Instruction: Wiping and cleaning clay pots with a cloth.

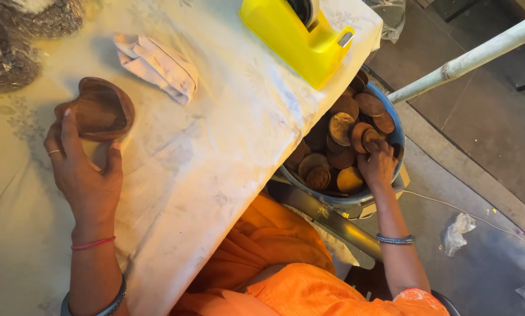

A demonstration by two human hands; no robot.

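The left hand (84,175) rested on the desk (216,152), its grip loosely cupping a clay lamp (102,109) (fingers touching the rim). The right hand (377,165) reached into a blue tub (345,199) beside the desk, grip closed on one lamp (369,138) among many.

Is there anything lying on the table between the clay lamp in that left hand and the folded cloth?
Nothing visible. The left hand holds the brown clay lamp at its edge, and only bare tablecloth lies between it and the folded cloth. The yellow tape dispenser sits farther right.
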